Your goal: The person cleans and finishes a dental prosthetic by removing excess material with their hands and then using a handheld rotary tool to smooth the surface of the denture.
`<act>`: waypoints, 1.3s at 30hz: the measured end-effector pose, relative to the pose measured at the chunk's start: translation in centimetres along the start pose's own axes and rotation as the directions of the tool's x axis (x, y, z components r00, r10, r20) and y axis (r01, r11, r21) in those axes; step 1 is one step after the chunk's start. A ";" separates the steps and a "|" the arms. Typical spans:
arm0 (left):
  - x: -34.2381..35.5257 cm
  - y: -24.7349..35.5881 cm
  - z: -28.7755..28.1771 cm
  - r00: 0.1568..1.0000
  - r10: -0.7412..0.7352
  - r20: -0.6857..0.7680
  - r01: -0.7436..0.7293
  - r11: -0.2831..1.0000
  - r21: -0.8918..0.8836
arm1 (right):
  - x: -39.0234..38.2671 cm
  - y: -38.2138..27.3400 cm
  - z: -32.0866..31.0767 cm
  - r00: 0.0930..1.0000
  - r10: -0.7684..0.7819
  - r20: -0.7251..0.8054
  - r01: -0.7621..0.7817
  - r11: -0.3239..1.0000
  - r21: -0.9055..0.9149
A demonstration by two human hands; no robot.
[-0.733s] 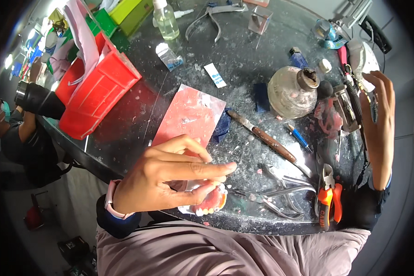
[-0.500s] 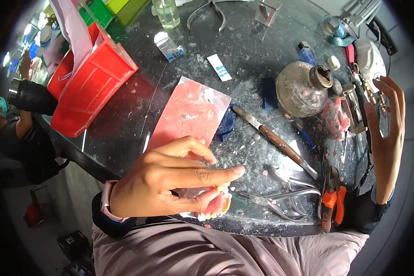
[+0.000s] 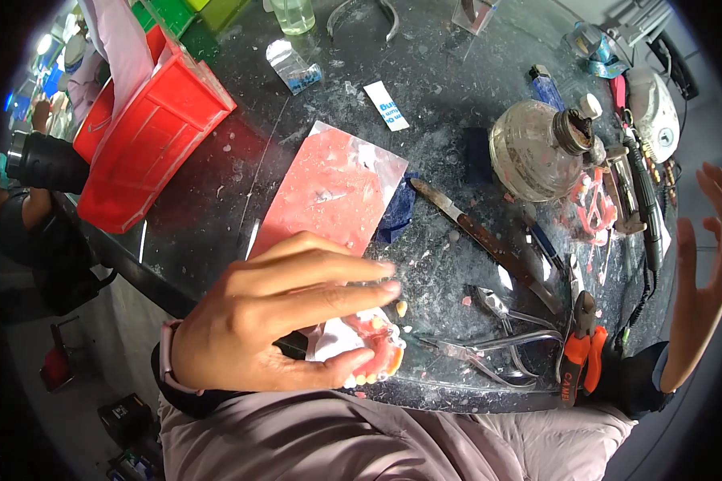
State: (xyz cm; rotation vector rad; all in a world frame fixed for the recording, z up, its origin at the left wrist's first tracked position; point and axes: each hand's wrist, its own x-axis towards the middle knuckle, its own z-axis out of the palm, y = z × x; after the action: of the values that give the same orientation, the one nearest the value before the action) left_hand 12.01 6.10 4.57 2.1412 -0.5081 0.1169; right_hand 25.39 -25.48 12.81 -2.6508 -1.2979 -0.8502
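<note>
My left hand (image 3: 277, 317) is over a pink wax denture (image 3: 387, 353) with cream teeth near the table's front edge. Its fingers are stretched out and the thumb lies against the row of teeth, not gripping. White material (image 3: 334, 341) shows inside the denture's arch, partly under the hand. One loose tooth (image 3: 402, 308) lies just past the fingertips. Far to the right, my right hand (image 3: 702, 256) is raised with fingers apart and nothing in it. Behind the left hand lies a pink wax sheet (image 3: 317, 188) on clear film.
A wooden-handled wax knife (image 3: 489, 244), metal pliers (image 3: 489, 346) and orange-handled cutters (image 3: 583, 353) lie right of the denture. Behind them stands a glass spirit burner (image 3: 533, 152). A red bin (image 3: 152, 132) stands at the left, and a corded handpiece (image 3: 646, 200) lies at the right.
My left hand has shifted slightly left and its fingers have spread, uncovering more of the denture and the loose tooth. My right hand has moved further right, toward the picture's rim.
</note>
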 end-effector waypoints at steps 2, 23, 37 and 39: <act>-0.7 0.1 -0.2 0.998 -0.068 0.003 0.068 0.995 0.070 | -0.3 -0.2 -0.6 1.000 -0.003 -0.004 0.003 1.000 0.022; -3.5 2.6 0.7 0.979 -0.190 0.074 0.195 0.979 -0.062 | 1.0 -12.6 7.3 0.883 -0.410 0.229 0.133 0.685 0.716; -5.1 3.2 2.8 0.900 -0.434 -0.045 0.271 0.637 -0.722 | 2.6 -11.1 3.6 0.953 -0.120 0.280 -0.219 0.369 0.903; -4.9 3.3 3.1 0.909 -0.408 -0.086 0.242 0.684 -0.689 | 2.3 -11.0 3.1 0.933 -0.104 0.344 -0.306 0.270 0.913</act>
State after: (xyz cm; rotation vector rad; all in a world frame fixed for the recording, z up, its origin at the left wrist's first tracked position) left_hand 5.96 3.44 3.93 1.4398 0.0074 -0.0208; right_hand 19.71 -15.89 9.45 -1.7603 -1.0802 0.4555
